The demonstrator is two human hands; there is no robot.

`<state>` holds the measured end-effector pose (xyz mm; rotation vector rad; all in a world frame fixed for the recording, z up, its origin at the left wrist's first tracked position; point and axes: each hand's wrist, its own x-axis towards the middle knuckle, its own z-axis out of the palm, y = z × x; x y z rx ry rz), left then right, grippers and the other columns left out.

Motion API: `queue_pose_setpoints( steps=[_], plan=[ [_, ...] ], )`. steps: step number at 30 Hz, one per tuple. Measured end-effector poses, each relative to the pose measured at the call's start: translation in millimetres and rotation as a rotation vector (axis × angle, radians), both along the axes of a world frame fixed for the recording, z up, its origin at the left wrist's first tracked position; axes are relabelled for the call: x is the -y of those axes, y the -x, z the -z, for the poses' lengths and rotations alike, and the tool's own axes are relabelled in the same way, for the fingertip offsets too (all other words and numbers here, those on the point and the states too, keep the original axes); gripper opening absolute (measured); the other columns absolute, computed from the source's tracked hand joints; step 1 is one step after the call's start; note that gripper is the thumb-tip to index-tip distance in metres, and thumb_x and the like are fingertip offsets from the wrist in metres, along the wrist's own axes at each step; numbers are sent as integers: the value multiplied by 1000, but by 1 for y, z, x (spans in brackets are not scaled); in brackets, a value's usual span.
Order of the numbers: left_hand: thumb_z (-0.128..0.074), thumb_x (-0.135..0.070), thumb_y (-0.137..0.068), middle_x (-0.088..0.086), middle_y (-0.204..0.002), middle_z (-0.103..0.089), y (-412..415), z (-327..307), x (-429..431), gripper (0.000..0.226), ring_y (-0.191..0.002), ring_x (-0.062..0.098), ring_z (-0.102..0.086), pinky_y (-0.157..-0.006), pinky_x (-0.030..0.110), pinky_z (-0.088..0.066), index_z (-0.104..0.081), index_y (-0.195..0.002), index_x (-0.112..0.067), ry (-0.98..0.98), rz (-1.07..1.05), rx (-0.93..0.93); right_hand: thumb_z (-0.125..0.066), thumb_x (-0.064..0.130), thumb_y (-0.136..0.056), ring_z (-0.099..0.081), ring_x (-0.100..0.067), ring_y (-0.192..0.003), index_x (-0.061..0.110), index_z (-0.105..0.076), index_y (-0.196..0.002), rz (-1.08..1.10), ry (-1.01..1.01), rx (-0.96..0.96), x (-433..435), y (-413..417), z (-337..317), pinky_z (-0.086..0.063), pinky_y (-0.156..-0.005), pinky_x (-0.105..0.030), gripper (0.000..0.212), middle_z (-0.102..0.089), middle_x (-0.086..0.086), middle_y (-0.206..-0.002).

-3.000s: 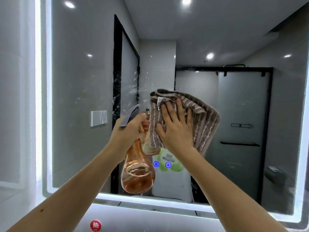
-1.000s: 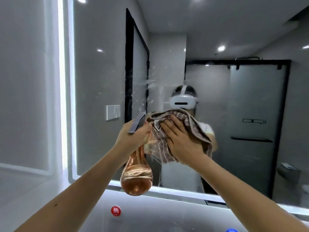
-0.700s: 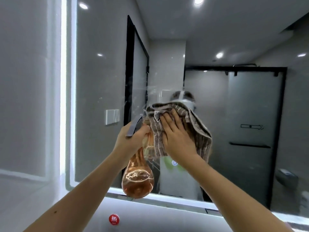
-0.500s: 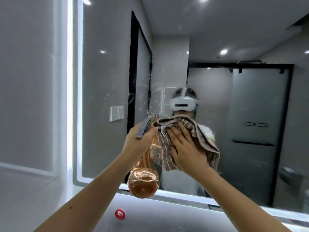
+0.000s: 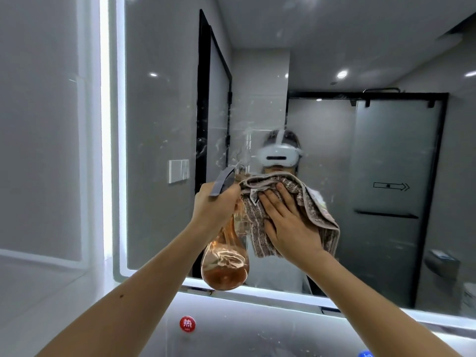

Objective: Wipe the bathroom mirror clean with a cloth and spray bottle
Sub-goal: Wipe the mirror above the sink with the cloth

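A large mirror with a lit white border fills the wall ahead; droplets and smears mark its glass around the middle. My right hand lies flat on a brown striped cloth, pressing it against the glass. My left hand grips the neck of an amber pear-shaped spray bottle with a grey trigger head, held just left of the cloth. The bottle hangs over the mirror's lower edge, with liquid in its bottom.
Below the mirror runs a grey ledge with a red round tap marker and a blue marker at the lower right. A grey tiled wall stands to the left of the mirror.
My right hand has rubbed the cloth up and down on the glass, and it now sits lower than 0.7 s ago. The bottle has stayed beside it in my left hand.
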<state>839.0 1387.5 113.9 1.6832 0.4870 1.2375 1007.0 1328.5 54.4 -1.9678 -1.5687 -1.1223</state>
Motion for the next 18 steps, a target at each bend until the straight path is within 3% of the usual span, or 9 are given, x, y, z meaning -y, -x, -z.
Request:
queue_pose_setpoints(
  steps=[4,6,8,10,11,14,16,18],
  plan=[
    [-55,-29,-67,18,-88,-71,11,2,2,15,-83,37,-62,-85,52,-51,-67,-59,-24,30,13,5,-7,44,-86,32,-1,-132,25,10,-139,-29,62,-41,0,0,-5,3,-116,-41,59,15,15,-147],
    [-56,-30,-66,20,-89,-70,21,3,0,14,-88,41,-64,-90,55,-50,-68,-63,-22,41,-5,29,-15,42,-90,40,2,-126,27,13,-139,-31,59,-57,-3,5,-15,15,-113,-35,59,20,17,-144],
    [-60,-30,-70,18,-83,-66,32,4,-4,13,-82,34,-61,-85,49,-53,-68,-65,-21,49,3,47,-28,37,-96,42,1,-123,25,9,-144,-43,19,-46,-13,17,-34,26,-106,-27,62,20,15,-146],
    [-63,-25,-81,15,-79,-64,44,5,-12,14,-77,28,-58,-67,31,-51,-65,-70,-17,9,6,37,-31,32,-97,35,-4,-128,21,5,-147,-39,13,-1,-33,34,-55,24,-104,-26,62,15,11,-152],
    [-61,-22,-85,13,-79,-64,50,5,-18,15,-77,27,-58,-65,28,-48,-64,-72,-15,-3,5,37,-31,31,-97,31,-6,-131,20,4,-147,-46,8,10,-44,44,-63,25,-104,-25,61,13,8,-154],
    [-60,-17,-86,17,-84,-65,67,5,-39,15,-81,30,-57,-77,37,-46,-64,-74,-11,1,8,56,-34,26,-96,17,-14,-139,14,-8,-147,-81,-59,1,-74,67,-55,30,-104,-25,59,1,2,-155],
    [-60,-20,-84,19,-85,-64,74,7,-52,17,-80,28,-56,-70,32,-46,-64,-79,-4,-13,16,42,-36,28,-91,-3,-20,-142,10,-26,-144,-87,-41,-1,-71,66,-31,15,-113,-32,56,-21,-4,-152],
    [-60,-18,-84,18,-84,-61,79,12,-61,22,-76,26,-54,-52,17,-42,-62,-87,4,-25,44,40,-35,32,-89,-16,-22,-139,9,-37,-139,-20,0,52,-59,55,-11,-4,-113,-40,55,-37,-8,-146]
  ],
)
